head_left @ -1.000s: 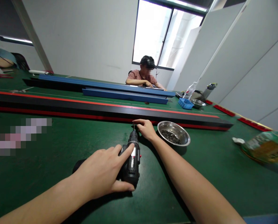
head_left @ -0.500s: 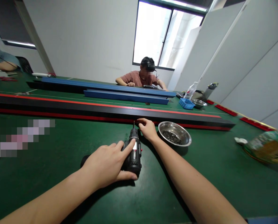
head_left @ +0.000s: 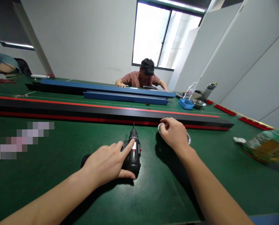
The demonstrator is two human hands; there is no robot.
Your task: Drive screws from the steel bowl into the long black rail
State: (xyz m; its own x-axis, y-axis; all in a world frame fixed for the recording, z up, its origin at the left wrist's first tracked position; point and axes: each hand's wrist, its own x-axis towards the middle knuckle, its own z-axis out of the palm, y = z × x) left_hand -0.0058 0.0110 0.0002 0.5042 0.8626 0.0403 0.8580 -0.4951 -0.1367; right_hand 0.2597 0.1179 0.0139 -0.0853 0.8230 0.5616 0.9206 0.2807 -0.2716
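A black cordless drill (head_left: 134,153) lies on its side on the green tabletop, its bit pointing away toward the long black profile with red edges (head_left: 120,113). My left hand (head_left: 108,162) is wrapped around the drill, thumb at its rear end and index finger along the body. The bit's tip is close to the profile's near red edge. Over the metal bowl (head_left: 189,138) hovers my right hand (head_left: 174,134), fingers curled together. Whatever those fingers hold, if anything, cannot be made out. The hand covers most of the bowl and hides its contents.
Blue profiles (head_left: 125,97) lie farther back, in front of a co-worker (head_left: 139,78). A blue basket (head_left: 186,104), a clear bottle (head_left: 191,90) and another metal bowl (head_left: 199,103) stand back right. A green and yellow plastic package (head_left: 268,147) sits at the right.
My right hand has moved from beside the drill's bit at the profile rightward, over the metal bowl. My left hand and the drill have stayed in place.
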